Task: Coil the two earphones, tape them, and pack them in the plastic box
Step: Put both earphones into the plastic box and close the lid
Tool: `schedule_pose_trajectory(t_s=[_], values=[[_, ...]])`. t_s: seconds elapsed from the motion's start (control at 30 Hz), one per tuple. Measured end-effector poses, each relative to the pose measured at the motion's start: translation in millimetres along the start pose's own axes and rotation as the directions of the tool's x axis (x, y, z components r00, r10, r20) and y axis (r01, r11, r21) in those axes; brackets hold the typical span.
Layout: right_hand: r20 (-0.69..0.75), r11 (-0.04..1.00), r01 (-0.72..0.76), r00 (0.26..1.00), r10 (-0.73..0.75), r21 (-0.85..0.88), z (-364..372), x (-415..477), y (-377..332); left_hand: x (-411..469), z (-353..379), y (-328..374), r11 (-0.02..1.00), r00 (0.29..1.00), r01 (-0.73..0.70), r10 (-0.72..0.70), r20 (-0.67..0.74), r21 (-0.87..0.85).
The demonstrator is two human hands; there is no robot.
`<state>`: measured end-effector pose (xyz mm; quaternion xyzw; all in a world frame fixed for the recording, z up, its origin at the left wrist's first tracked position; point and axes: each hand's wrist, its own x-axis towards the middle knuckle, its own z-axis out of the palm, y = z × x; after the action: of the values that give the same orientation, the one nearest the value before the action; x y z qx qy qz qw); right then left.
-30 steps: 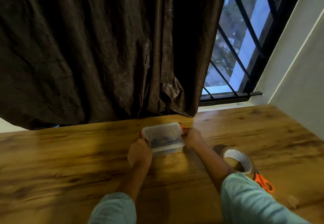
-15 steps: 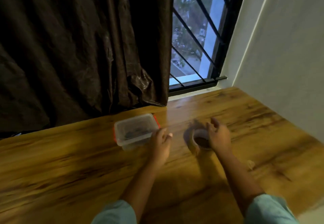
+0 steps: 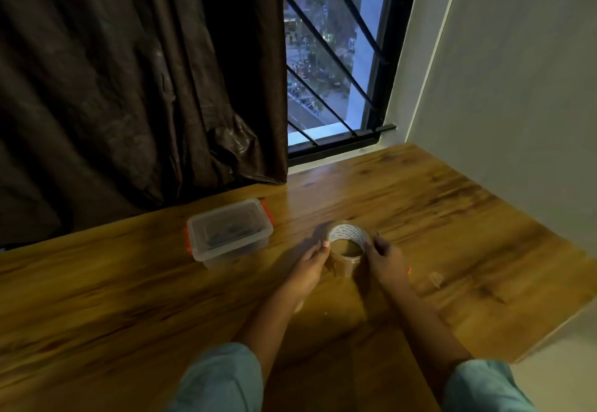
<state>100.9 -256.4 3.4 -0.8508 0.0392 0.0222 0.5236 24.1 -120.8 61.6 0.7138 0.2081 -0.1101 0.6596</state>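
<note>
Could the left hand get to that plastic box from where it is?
Probably yes. The box sits just left of the left hand, with only bare table between them. That hand grips the tape, though, so it would need to let go first.

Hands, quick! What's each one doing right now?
Left hand: holds the tape roll, thumb on its rim.
Right hand: grips the tape roll's other side.
</note>
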Motion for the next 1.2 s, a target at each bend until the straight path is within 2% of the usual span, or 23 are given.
schedule_pose_trajectory(t_s=[0.13, 0.3, 0.4, 0.47, 0.63, 0.83, 0.9, 0.97, 1.03, 1.13, 1.2], values=[[0.015, 0.996, 0.054, 0.998, -0.055, 0.068, 11.7, -24.8, -18.2, -9.5, -12.0, -10.3, 0.998, 0.998, 0.014, -0.017, -0.055, -0.057], [0.209, 0.981, 0.102, 0.968, -0.136, 0.168, 43.9, -64.1, -40.2, -39.5, -59.6, -46.4, 0.994, 0.987, 0.022, -0.038, -0.158, -0.106], [0.352, 0.976, 0.087, 0.923, -0.154, 0.198, 72.3, -89.0, -46.8, -58.9, -86.9, -65.1, 0.955, 0.957, -0.003, -0.083, -0.277, -0.298], [0.399, 0.975, 0.148, 0.894, -0.204, 0.167, 86.9, -101.7, -45.8, -70.4, -99.3, -73.9, 0.938, 0.944, -0.03, -0.086, -0.317, -0.345], [0.454, 0.959, 0.273, 0.846, -0.279, 0.08, 112.3, -115.2, -44.7, -89.8, -121.1, -88.7, 0.946, 0.923, -0.014, -0.112, -0.368, -0.324], [0.498, 0.955, 0.288, 0.819, -0.285, 0.073, 119.0, -120.7, -46.5, -94.7, -126.7, -95.4, 0.956, 0.871, -0.003, -0.141, -0.47, -0.293], [0.509, 0.953, 0.296, 0.812, -0.285, 0.061, 117.6, -120.4, -45.9, -91.5, -121.2, -90.5, 0.982, 0.812, -0.032, -0.084, -0.578, -0.187], [0.487, 0.95, 0.312, 0.829, -0.274, 0.004, 111.7, -114.1, -46.9, -90.1, -111.6, -75.3, 0.995, 0.765, -0.072, 0.097, -0.637, 0.065], [0.446, 0.947, 0.319, 0.854, -0.269, -0.039, 98.5, -100.2, -44.5, -83.9, -101.2, -64.1, 0.943, 0.737, -0.112, 0.29, -0.611, 0.313], [0.316, 0.904, 0.374, 0.9, -0.3, -0.209, 67.0, -68.7, -32.0, -63.1, -79.0, -50.1, 0.84, 0.772, -0.186, 0.445, -0.453, 0.509], [0.198, 0.838, 0.329, 0.943, -0.268, -0.436, 38.9, -48.9, -20.2, -45.3, -59.8, -43.2, 0.851, 0.842, -0.224, 0.414, -0.345, 0.475]])
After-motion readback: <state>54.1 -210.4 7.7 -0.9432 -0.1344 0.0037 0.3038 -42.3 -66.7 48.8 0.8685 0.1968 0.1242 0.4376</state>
